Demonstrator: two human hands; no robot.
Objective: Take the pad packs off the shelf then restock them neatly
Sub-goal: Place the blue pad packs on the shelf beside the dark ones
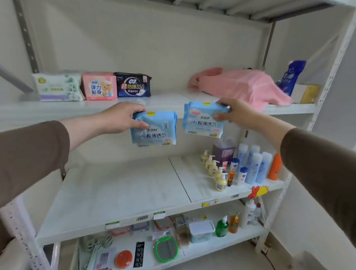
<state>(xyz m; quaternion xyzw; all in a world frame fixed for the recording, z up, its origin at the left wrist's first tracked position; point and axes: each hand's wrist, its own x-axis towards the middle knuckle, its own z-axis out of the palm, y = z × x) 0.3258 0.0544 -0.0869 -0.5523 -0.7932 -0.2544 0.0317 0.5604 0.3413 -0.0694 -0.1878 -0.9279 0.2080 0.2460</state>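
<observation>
My left hand (123,117) grips a light blue pad pack (155,131) by its top left corner, held in the air in front of the upper shelf (164,104). My right hand (234,113) grips a second light blue pad pack (203,121) by its top right corner, slightly higher and to the right. Three more packs stand in a row at the left of that shelf: a white and green pack (58,86), a pink pack (99,88) and a dark navy pack (132,87).
A pink cloth (249,85), a blue bag (291,77) and a yellow box (308,93) lie at the shelf's right end. The middle shelf (117,193) carries bottles (252,166) on its right. The lowest shelf holds a green mirror (166,249), containers and small items.
</observation>
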